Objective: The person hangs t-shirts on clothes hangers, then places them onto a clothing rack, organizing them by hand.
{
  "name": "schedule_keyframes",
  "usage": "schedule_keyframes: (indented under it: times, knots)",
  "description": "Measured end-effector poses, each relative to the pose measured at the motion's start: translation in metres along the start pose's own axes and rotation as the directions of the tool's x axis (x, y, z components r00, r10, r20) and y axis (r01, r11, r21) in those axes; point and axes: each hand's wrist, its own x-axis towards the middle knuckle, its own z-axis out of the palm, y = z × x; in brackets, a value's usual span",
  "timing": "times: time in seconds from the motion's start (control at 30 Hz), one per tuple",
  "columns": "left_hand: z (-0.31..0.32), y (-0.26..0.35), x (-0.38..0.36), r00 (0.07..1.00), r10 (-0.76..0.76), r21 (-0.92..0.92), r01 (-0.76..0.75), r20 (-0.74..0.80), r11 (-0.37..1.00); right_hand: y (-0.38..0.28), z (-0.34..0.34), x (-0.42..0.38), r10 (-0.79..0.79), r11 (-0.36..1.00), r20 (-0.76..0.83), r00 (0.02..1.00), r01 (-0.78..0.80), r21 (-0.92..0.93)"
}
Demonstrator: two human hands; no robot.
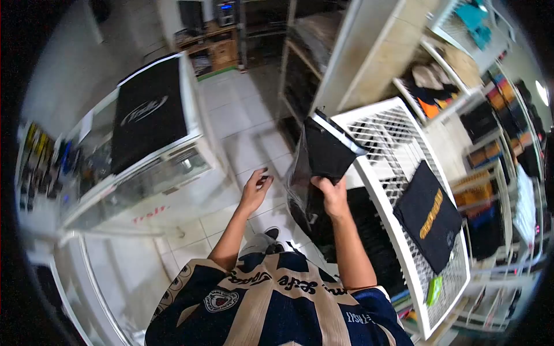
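Observation:
My right hand (332, 196) grips the lower edge of a folded black item (329, 147) with a white strip along its top. Glossy clear or dark plastic hangs beside and below it. My left hand (257, 189) is held out over the floor, its fingers curled but apart, holding nothing. Right of my right hand, a folded dark shirt (428, 216) with yellow lettering lies on a white mesh rack (398, 196). Near the rack's front end is a small green packet (434, 290).
At left stands a glass display counter (156, 184) with a black cloth (151, 112) on top. Shelves of folded clothes (490, 155) fill the right side. A metal shelving unit (285, 75) and a small wooden cabinet (224, 51) stand at the back. Dark garments hang below the rack.

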Motion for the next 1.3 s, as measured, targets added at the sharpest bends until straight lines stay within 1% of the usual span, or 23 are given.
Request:
schedule_keyframes:
  times: [0.03, 0.1, 0.13, 0.2, 0.23, 0.27, 0.33, 0.37, 0.43, 0.47, 0.5, 0.57, 0.6, 0.63, 0.7, 0.73, 0.77, 0.83, 0.87, 0.93, 1.07, 1.2, 1.3]
  knots:
    - [-0.008, 0.010, -0.002, 0.997, 0.069, -0.060, -0.071, -0.045, 0.996, -0.016, 0.011, -0.002, 0.012, 0.999, 0.054, 0.998, -0.014, 0.030]
    - [-0.029, 0.022, -0.006, 0.986, 0.111, -0.162, -0.130, -0.123, 0.978, -0.019, 0.008, -0.003, 0.071, 0.995, 0.185, 0.980, -0.055, -0.087]
    - [-0.043, 0.033, -0.014, 0.986, 0.097, -0.214, -0.124, -0.134, 0.969, -0.026, 0.011, -0.004, 0.086, 0.996, 0.229, 0.970, -0.076, -0.053]
    - [-0.066, 0.048, -0.029, 0.976, 0.141, -0.203, -0.174, -0.163, 0.964, -0.041, 0.016, -0.004, 0.083, 0.996, 0.309, 0.947, -0.086, -0.005]
    - [-0.075, 0.056, -0.038, 0.971, 0.176, -0.201, -0.207, -0.162, 0.958, -0.037, 0.008, 0.005, 0.132, 0.991, 0.366, 0.921, -0.128, -0.036]
    - [-0.084, 0.066, -0.046, 0.966, 0.172, -0.194, -0.210, -0.194, 0.958, -0.042, 0.014, 0.007, 0.085, 0.995, 0.369, 0.926, -0.098, 0.015]
    - [-0.096, 0.083, -0.060, 0.958, 0.274, -0.333, -0.288, -0.090, 0.898, -0.051, 0.024, 0.014, 0.030, 0.993, 0.334, 0.942, -0.066, 0.097]
    - [-0.097, 0.085, -0.065, 0.956, 0.273, -0.328, -0.293, -0.107, 0.898, -0.047, 0.025, 0.026, -0.063, 0.988, 0.409, 0.910, -0.001, 0.155]
    - [-0.100, 0.089, -0.068, 0.996, 0.046, -0.483, -0.081, -0.082, 0.872, -0.051, 0.033, 0.038, -0.090, 0.961, 0.429, 0.899, -0.036, 0.276]
    - [-0.097, 0.087, -0.064, 0.991, -0.076, -0.604, -0.008, -0.113, 0.797, -0.050, 0.036, 0.044, -0.107, 0.927, 0.434, 0.894, -0.069, 0.369]
    - [-0.101, 0.083, -0.066, 0.990, -0.074, -0.608, -0.016, -0.122, 0.794, -0.051, 0.039, 0.050, -0.107, 0.928, 0.444, 0.890, -0.070, 0.365]
    - [-0.109, 0.079, -0.075, 0.984, 0.012, -0.753, 0.130, 0.180, 0.645, -0.054, 0.043, 0.063, -0.071, 0.940, 0.443, 0.894, -0.088, 0.330]
    - [-0.110, 0.084, -0.080, 0.987, 0.104, -0.756, 0.025, 0.123, 0.654, -0.052, 0.041, 0.072, -0.107, 0.954, 0.436, 0.894, -0.031, 0.298]
    - [-0.120, 0.084, -0.080, 0.987, 0.109, -0.757, 0.018, 0.117, 0.653, -0.055, 0.040, 0.081, -0.111, 0.954, 0.441, 0.891, -0.028, 0.297]
    - [-0.150, 0.094, -0.085, 0.964, 0.257, -0.786, -0.214, -0.073, 0.580, -0.069, 0.052, 0.093, -0.077, 0.995, 0.460, 0.885, 0.099, -0.022]
    - [-0.164, 0.106, -0.090, 0.958, 0.232, -0.725, -0.281, -0.171, 0.628, -0.078, 0.062, 0.093, -0.081, 0.994, 0.441, 0.894, 0.104, -0.030]
    - [-0.182, 0.116, -0.090, 0.939, 0.261, -0.637, -0.344, -0.224, 0.690, -0.084, 0.074, 0.093, -0.068, 0.993, 0.418, 0.906, 0.100, -0.057]
    - [-0.210, 0.144, -0.092, 0.903, 0.272, -0.534, -0.418, -0.332, 0.735, -0.081, 0.097, 0.109, -0.087, 0.993, 0.432, 0.897, 0.110, -0.029]
    - [-0.225, 0.150, -0.089, 0.898, 0.281, -0.527, -0.428, -0.339, 0.734, -0.077, 0.108, 0.118, -0.097, 0.993, 0.439, 0.893, 0.119, -0.022]
    - [-0.259, 0.160, -0.077, 0.861, 0.251, -0.408, -0.443, -0.442, 0.799, -0.066, 0.138, 0.138, -0.100, 0.990, 0.388, 0.916, 0.132, -0.057]
    - [-0.333, 0.184, -0.038, 0.831, 0.312, -0.342, -0.491, -0.460, 0.801, -0.058, 0.211, 0.185, -0.212, 0.963, 0.378, 0.901, 0.259, -0.077]
    - [-0.413, 0.197, 0.019, 0.854, 0.243, -0.331, -0.419, -0.459, 0.846, -0.053, 0.285, 0.252, -0.259, 0.931, 0.409, 0.875, 0.340, -0.137]
    - [-0.476, 0.192, 0.072, 0.836, 0.258, -0.261, -0.419, -0.483, 0.870, -0.042, 0.342, 0.300, -0.229, 0.927, 0.415, 0.881, 0.327, -0.183]
